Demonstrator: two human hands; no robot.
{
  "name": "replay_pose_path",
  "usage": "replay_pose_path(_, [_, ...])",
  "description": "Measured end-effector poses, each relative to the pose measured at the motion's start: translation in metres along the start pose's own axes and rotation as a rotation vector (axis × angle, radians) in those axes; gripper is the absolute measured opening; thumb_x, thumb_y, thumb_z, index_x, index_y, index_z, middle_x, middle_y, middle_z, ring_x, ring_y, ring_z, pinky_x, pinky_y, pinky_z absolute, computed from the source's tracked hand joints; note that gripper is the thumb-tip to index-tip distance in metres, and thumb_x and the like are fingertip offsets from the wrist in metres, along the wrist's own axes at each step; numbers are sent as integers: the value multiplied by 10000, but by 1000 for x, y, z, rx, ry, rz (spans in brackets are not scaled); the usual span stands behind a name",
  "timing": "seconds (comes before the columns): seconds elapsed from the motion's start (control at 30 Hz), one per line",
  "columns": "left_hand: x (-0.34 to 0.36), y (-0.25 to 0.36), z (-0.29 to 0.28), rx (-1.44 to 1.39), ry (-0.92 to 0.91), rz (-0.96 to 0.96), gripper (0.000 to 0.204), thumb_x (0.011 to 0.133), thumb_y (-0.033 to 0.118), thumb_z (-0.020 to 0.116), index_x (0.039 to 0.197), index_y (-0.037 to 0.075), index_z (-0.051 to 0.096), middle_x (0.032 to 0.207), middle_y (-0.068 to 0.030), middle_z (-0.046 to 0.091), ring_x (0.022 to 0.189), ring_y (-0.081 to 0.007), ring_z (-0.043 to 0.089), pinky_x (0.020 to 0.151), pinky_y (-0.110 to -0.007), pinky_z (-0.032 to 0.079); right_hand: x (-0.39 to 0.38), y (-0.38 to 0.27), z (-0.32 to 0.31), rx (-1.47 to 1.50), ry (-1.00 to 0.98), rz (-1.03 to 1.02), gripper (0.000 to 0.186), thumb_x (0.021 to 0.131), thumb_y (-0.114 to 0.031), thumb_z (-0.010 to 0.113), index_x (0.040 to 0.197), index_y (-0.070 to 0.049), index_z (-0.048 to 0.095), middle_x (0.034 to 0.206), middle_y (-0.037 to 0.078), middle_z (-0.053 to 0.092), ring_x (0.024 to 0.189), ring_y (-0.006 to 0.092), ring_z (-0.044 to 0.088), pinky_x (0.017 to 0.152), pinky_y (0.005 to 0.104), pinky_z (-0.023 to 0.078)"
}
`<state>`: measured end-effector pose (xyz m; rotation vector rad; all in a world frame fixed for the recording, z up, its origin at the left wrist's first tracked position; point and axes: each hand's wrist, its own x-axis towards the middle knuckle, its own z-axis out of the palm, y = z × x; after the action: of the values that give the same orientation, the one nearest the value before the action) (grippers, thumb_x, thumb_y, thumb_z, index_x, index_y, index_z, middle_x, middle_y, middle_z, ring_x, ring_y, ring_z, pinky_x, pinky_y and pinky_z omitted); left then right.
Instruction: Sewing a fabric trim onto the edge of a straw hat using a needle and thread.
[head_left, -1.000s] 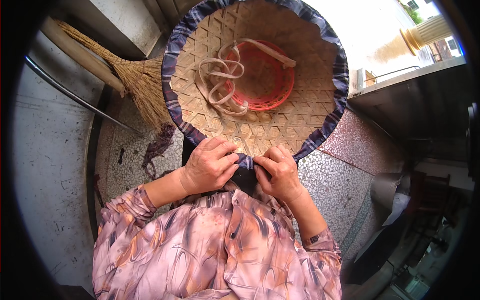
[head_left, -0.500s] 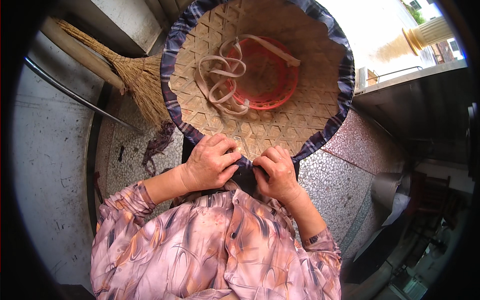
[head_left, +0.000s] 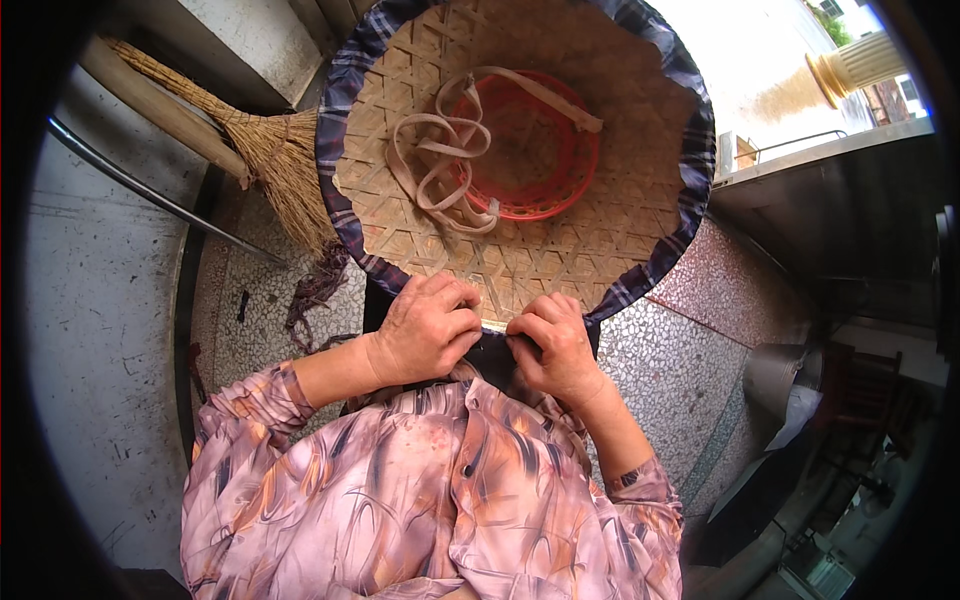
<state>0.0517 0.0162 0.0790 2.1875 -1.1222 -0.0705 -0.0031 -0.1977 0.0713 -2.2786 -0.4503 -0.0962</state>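
Woven basket [head_left: 640, 130] is positioned at 12 o'clock, its inside exposed. Its plaid trim [head_left: 331, 165] is pinched at the rim: left hand [head_left: 430, 325] clamped near 7 o'clock, right hand [head_left: 550, 342] clamped near 6. Red bowl [head_left: 530, 213] and pale strap [head_left: 552, 98] are contained within. Broom [head_left: 287, 165] noted at 10 o'clock.

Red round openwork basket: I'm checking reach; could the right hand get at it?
Probably yes: a flat beige strap crosses only part of the red round openwork basket, but the right hand would first have to leave the dark plaid cloth rim.
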Motion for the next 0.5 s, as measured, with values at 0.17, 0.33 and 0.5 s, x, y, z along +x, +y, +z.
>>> replay_pose_path(0.17, [5, 2, 5, 26, 3, -37, 113, 705, 141, 662, 747, 52, 605, 919, -50, 573, 889, -235, 533, 770, -367, 385, 2, -1, 10, -75, 25, 63, 79, 675, -90, 668, 723, -87, 606, 757, 78, 540, 772, 281, 530, 723, 391, 372])
replay_pose_path(0.33, [8, 3, 12, 207, 13, -85, 117, 668, 93, 642, 751, 45, 576, 905, -85, 577, 885, -266, 546, 747, -381, 377, 8, -10, 24, -169, 66, 141, 61, 658, -103, 663, 667, -84, 605, 721, 84, 547, 755, 286, 540, 705, 402, 371])
replay_pose_path(0.5, [4, 11, 3, 249, 122, -60, 174, 677, 111, 652, 821, 36, 589, 894, -100, 571, 896, -271, 535, 778, -373, 391, 12, -9, 33, -209, 60, 180, 46, 653, -96, 648, 635, -73, 612, 715, 93, 562, 743, 291, 554, 691, 407, 379])
